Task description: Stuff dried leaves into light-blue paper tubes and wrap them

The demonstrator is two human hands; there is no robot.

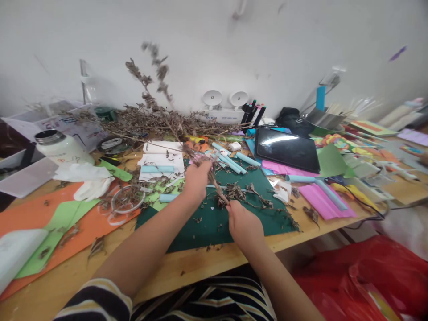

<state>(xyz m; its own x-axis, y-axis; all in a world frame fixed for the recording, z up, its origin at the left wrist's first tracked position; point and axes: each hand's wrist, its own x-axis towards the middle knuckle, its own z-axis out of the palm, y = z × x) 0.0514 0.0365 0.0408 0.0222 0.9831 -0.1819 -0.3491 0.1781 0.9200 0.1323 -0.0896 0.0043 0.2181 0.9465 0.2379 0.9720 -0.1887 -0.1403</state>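
Both hands grip one dried plant stalk (217,187) over a dark green cutting mat (187,229). My left hand (197,180) is closed around its upper part, where leafy twigs branch up toward the wall. Closer to me, my right hand (245,225) is closed on the stalk's lower end. Crumbled dry leaves (236,191) lie on the mat beside the stalk. Behind my left hand are rolled light blue paper tubes (229,161). A larger heap of dried branches (147,122) spreads along the back of the table.
A white bottle (63,149) stands open at the left, near orange paper (30,209) and a tape ring (129,199). A black tablet (287,149) lies at the back right, with pink paper (326,203) in front. Below the table's right edge is a red bag (368,276).
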